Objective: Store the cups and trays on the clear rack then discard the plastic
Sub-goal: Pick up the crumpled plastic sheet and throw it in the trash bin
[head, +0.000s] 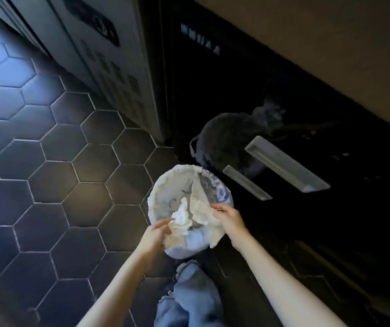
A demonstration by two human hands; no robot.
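Over the mouth of the white-lined bin, I see crumpled plastic gripped by 2 hands: the left hand pinches its lower edge, the right hand its side. The bin stands on dark hexagon tiles, beside a black cabinet.

Black hexagon floor tiles (pale grout), white crumpled plastic, blue jeans.
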